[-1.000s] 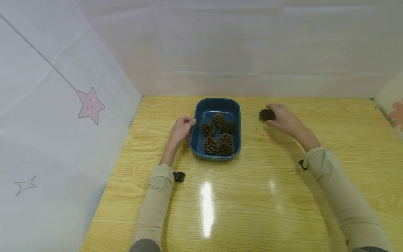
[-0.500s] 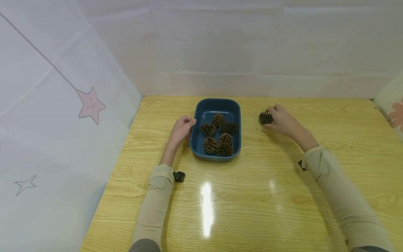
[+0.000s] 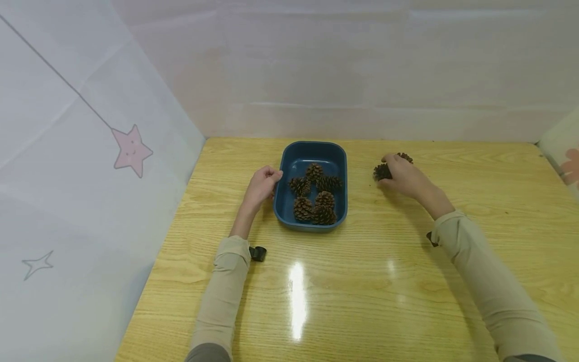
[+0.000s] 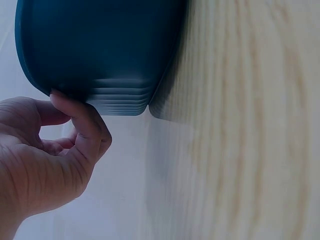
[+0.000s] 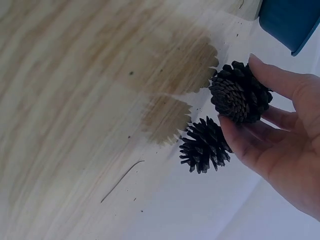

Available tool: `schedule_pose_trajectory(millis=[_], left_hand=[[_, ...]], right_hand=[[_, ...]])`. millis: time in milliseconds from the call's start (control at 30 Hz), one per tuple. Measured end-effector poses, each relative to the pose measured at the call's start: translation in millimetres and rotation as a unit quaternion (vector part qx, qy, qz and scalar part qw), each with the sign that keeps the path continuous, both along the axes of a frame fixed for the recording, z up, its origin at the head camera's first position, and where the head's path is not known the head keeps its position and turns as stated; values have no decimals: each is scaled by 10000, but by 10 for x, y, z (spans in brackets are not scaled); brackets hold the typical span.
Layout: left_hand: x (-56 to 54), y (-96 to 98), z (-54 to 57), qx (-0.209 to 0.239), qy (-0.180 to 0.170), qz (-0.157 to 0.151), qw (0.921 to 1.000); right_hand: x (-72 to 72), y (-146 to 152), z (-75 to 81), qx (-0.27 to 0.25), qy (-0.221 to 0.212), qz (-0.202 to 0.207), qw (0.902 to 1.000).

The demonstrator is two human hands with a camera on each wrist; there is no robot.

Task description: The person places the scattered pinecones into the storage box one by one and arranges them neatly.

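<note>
In the head view my left hand (image 3: 261,186) pinches the left rim of a dark blue rectangular plastic tub (image 3: 309,227), thumb at the top of the edge. The left wrist view shows fingers curled against the ribbed corner of the tub (image 4: 120,97). Inside lie several brown pine cones (image 3: 302,208). To the right of the tub, my right hand (image 3: 404,176) holds a dark pine cone (image 3: 382,172) between thumb and fingers. Another pine cone (image 3: 404,157) shows just behind that hand; in the right wrist view this second cone (image 5: 204,146) sits beside the held one (image 5: 240,92).
The wooden table (image 3: 353,291) runs back to a pale fabric backdrop (image 3: 316,65) and a side sheet with a pink star (image 3: 131,150). Black straps show at the left wrist (image 3: 258,253) and right wrist (image 3: 432,239). Small dark specks and a thin strand (image 5: 121,181) lie on the tabletop.
My right hand has shifted slightly left and nearer, and the pine cone in its fingers has turned. A second cone now shows behind that hand. The left hand and tub stay put.
</note>
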State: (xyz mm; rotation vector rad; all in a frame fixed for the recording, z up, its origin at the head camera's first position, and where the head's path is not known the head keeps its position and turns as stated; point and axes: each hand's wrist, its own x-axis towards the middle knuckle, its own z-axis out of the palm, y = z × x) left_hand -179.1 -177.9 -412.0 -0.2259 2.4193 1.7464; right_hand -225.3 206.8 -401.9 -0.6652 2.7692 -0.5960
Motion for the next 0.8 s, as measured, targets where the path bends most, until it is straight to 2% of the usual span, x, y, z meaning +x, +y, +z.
schedule_pose_trajectory(millis=[433,800], left_hand=[[-4,-1,-9,71,-39,26,10000],[-12,-9,-22,65,-25,-3,10000]], right_hand=[[-8,6,-3,48,19,-96,9999],[-3,17,24,64,292,-154,9994]])
